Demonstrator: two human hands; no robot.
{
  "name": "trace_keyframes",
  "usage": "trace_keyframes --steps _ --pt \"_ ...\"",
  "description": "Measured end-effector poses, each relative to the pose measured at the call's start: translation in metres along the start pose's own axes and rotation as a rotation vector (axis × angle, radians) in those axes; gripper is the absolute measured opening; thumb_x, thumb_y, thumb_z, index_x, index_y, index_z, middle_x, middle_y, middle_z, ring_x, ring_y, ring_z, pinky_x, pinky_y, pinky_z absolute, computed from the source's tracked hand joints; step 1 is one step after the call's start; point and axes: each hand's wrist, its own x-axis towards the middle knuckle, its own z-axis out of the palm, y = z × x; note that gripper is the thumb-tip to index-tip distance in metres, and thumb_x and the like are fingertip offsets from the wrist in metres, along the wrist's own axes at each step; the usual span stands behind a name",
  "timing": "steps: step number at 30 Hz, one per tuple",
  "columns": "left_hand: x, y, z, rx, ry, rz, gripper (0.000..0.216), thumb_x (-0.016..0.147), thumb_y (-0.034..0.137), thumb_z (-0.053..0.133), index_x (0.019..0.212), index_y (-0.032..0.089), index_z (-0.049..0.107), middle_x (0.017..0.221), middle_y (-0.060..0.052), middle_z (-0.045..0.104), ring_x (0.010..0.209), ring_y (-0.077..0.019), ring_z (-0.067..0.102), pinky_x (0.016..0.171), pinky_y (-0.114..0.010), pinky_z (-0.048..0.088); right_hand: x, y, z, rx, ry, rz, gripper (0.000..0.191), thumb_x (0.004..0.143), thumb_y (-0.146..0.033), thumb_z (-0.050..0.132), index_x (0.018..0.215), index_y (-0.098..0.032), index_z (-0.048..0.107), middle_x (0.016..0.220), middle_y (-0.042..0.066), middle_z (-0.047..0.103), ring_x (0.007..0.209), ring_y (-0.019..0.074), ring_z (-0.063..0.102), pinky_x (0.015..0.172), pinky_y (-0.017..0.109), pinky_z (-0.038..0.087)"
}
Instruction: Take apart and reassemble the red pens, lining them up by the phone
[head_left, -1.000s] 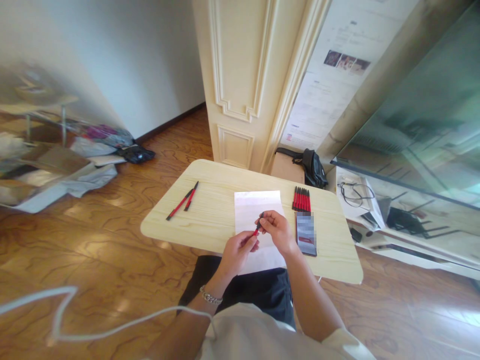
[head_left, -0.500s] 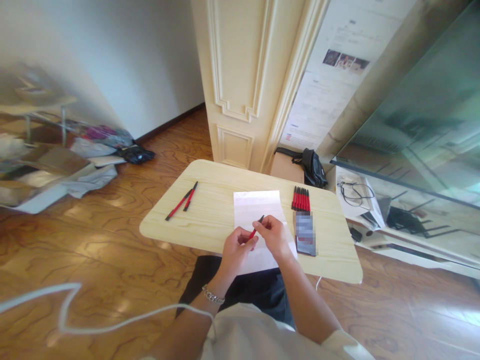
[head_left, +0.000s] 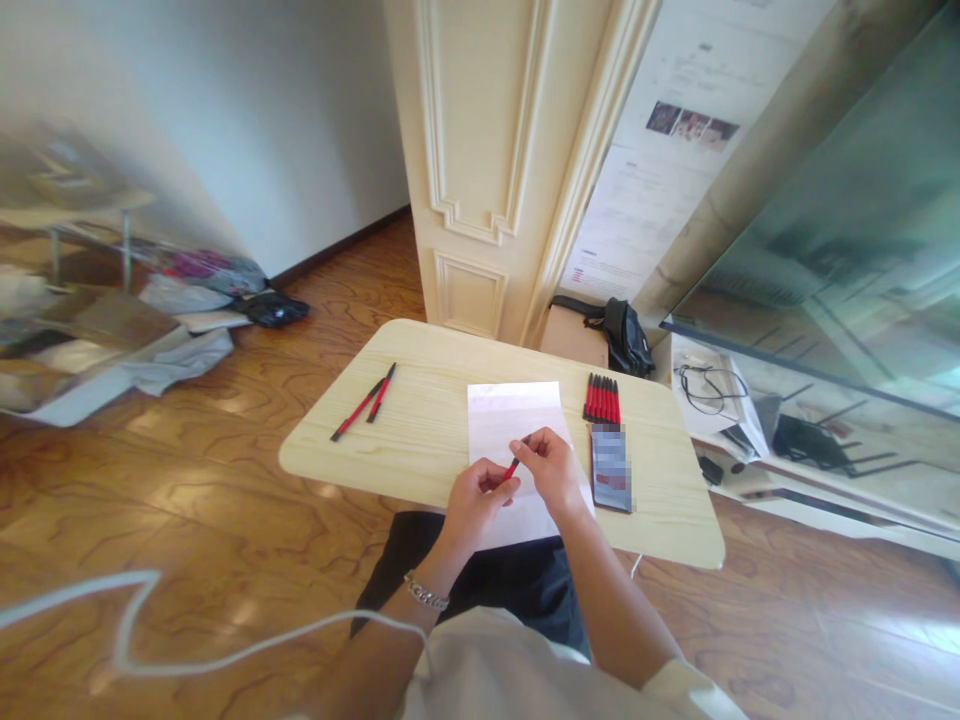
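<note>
Both hands hold one red pen with a dark tip, above a white sheet of paper. My left hand is closed round its lower red part. The fingers of my right hand pinch its dark upper end and hide most of it. Several red and black pens lie side by side in a row to the right of the paper. Just below that row is a phone with a blurred-out screen. On the left lie two more pens, crossing or touching near their upper ends.
A pale wooden table with rounded corners carries all this. A white cable runs to my left side. Beyond the table are a black bag and a cream door panel. Boxes and bags lie on the floor at left.
My right fingers have moved slightly right and cover more of the pen's dark end. My left hand has shifted a little to the right. The other pens and the paper stay put.
</note>
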Motion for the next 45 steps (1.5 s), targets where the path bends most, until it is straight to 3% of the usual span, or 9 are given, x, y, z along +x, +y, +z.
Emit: trace_keyframes --steps 2,7,13,19,25,30,36,38,45 --pt "0.0 -0.001 -0.001 -0.023 -0.004 -0.02 0.029 0.067 0.04 0.075 0.077 0.015 0.062 0.063 -0.002 0.066 0.058 -0.0149 0.062 0.059 -0.029 0.053 -0.001 0.002 0.002 -0.007 0.025 0.009 0.027 0.071 -0.043 0.072 0.072 -0.019 0.06 0.063 -0.002 0.057 0.057 0.0119 0.048 0.055 0.025 0.038" --pt "-0.001 0.001 -0.002 -0.083 -0.091 -0.069 0.032 0.073 0.045 0.069 0.083 0.015 0.065 0.07 -0.005 0.069 0.063 -0.0167 0.065 0.063 -0.031 0.054 -0.004 -0.006 0.0 0.172 -0.189 0.049 0.033 0.082 -0.044 0.058 0.103 -0.02 0.065 0.091 0.006 0.068 0.077 0.0166 0.059 0.066 0.029 0.045" --pt "-0.001 -0.002 0.001 -0.05 -0.052 -0.066 0.03 0.069 0.043 0.073 0.078 0.015 0.064 0.063 -0.002 0.067 0.059 -0.0156 0.063 0.06 -0.029 0.053 -0.001 0.001 0.001 0.029 -0.071 0.031 0.024 0.073 -0.042 0.069 0.077 -0.019 0.064 0.069 0.001 0.064 0.064 0.0149 0.055 0.062 0.028 0.043" --pt "-0.001 -0.005 -0.001 -0.095 -0.091 -0.06 0.031 0.073 0.044 0.07 0.083 0.015 0.065 0.069 -0.005 0.069 0.061 -0.0158 0.064 0.061 -0.03 0.053 -0.005 -0.004 0.002 0.157 -0.19 0.068 0.029 0.083 -0.043 0.058 0.097 -0.019 0.066 0.084 0.005 0.069 0.073 0.0157 0.059 0.066 0.028 0.045" --pt "-0.003 -0.006 0.0 0.141 0.026 0.077 0.024 0.072 0.041 0.071 0.074 0.017 0.065 0.061 -0.001 0.067 0.054 -0.0145 0.06 0.052 -0.024 0.044 -0.003 0.01 0.009 0.06 -0.014 0.035 0.025 0.075 -0.042 0.067 0.07 -0.019 0.059 0.066 0.001 0.064 0.065 0.0155 0.058 0.062 0.028 0.043" --pt "-0.007 0.0 0.001 0.312 0.137 0.185 0.021 0.072 0.04 0.07 0.073 0.019 0.069 0.072 -0.002 0.071 0.068 -0.0187 0.065 0.063 -0.027 0.047 -0.005 0.02 0.016 -0.052 0.139 0.007 0.033 0.073 -0.045 0.068 0.061 -0.02 0.051 0.057 -0.003 0.055 0.057 0.0129 0.05 0.056 0.026 0.039" --pt "0.001 -0.001 -0.004 0.138 0.015 0.056 0.024 0.073 0.041 0.068 0.077 0.017 0.067 0.059 -0.001 0.066 0.052 -0.0149 0.059 0.051 -0.025 0.043 -0.005 0.007 0.01 0.087 -0.071 0.009 0.029 0.081 -0.046 0.059 0.092 -0.02 0.066 0.078 0.003 0.066 0.07 0.016 0.058 0.062 0.028 0.044" --pt "0.003 -0.001 -0.004 0.131 -0.025 0.043 0.024 0.073 0.041 0.069 0.075 0.017 0.066 0.057 -0.001 0.065 0.049 -0.014 0.057 0.049 -0.024 0.041 -0.004 0.007 0.008 0.066 -0.055 0.0 0.028 0.081 -0.045 0.059 0.089 -0.019 0.068 0.077 0.004 0.067 0.07 0.0166 0.058 0.063 0.029 0.044" --pt "-0.003 0.003 -0.003 0.328 0.091 0.161 0.02 0.072 0.04 0.07 0.073 0.02 0.068 0.071 -0.002 0.071 0.066 -0.0178 0.064 0.059 -0.026 0.046 -0.003 0.018 0.007 -0.086 0.07 -0.02 0.027 0.078 -0.046 0.062 0.071 -0.02 0.064 0.065 0.0 0.061 0.063 0.0144 0.051 0.06 0.027 0.04"
